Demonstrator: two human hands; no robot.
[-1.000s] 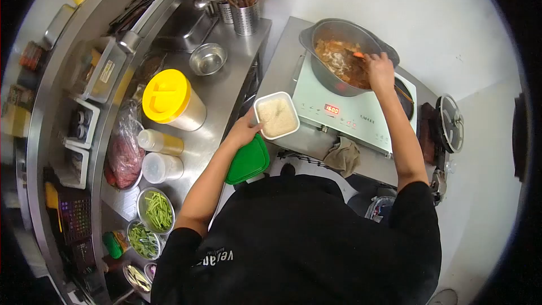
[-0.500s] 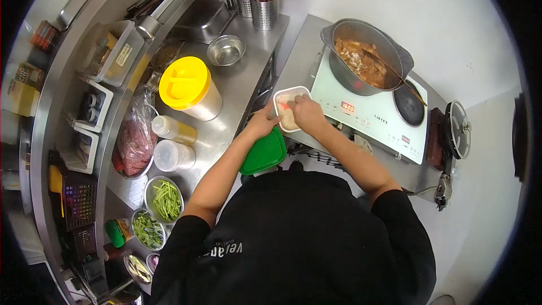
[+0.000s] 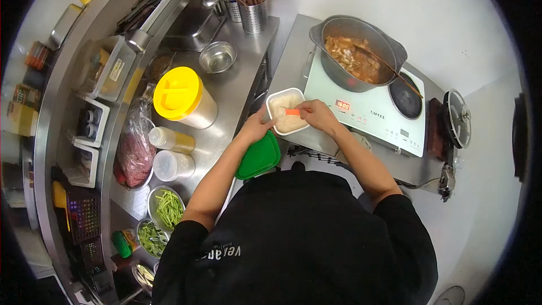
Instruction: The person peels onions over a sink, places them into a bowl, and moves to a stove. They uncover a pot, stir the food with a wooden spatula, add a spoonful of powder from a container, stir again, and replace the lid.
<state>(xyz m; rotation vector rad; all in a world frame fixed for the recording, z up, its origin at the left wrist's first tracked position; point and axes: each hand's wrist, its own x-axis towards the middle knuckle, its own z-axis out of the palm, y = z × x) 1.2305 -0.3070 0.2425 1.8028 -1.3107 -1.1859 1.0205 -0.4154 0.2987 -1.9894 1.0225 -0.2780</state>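
Observation:
A white plastic container (image 3: 271,107) with pale granules inside is held by its left side in my left hand (image 3: 258,127), fingers closed at its rim. Just below that hand hangs a green lid (image 3: 259,155), its upper edge at my fingers. My right hand (image 3: 317,115) pinches a small orange scoop (image 3: 292,112) over the granules, at the container's right side. Up and to the right, a grey pot (image 3: 389,76) of reddish-brown stew stands on the white induction cooktop (image 3: 361,114), a wooden spoon (image 3: 389,70) resting in it.
A yellow-lidded tub (image 3: 203,110), a yellow squeeze bottle (image 3: 179,141) and a steel bowl (image 3: 217,57) stand on the left counter. Nearer are bowls of cut green beans (image 3: 169,209) and greens (image 3: 151,238). A glass lid (image 3: 457,118) leans right of the cooktop.
My right hand has moved right and lifted from deep inside the container, and the orange scoop now shows clearly. My left hand stays at the container. The whole view has shifted slightly.

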